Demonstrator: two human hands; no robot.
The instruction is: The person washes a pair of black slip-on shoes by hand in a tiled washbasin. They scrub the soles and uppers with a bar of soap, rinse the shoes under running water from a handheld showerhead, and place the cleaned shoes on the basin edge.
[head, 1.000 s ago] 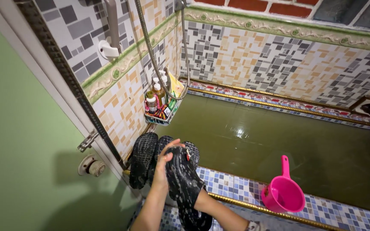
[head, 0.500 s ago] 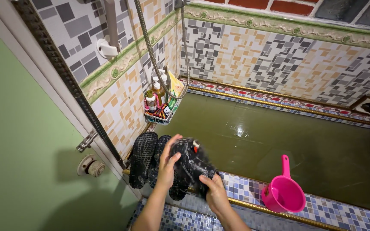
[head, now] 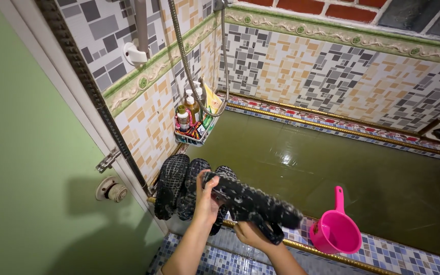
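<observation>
Black sandal (head: 253, 203) — both hands gripping, sole up

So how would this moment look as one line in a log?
left hand: grips black shoe | right hand: holds shoe from below | shoe: sole up, over tiled ledge | nearby: three shoes leaning on wall, pink scoop

A home bathroom, shown by mosaic-tiled walls (head: 332, 76), a water-filled tiled basin (head: 332, 168), a shower hose (head: 189, 71), a caddy of toiletry bottles (head: 192, 125), a pink dipper (head: 334, 231).
</observation>
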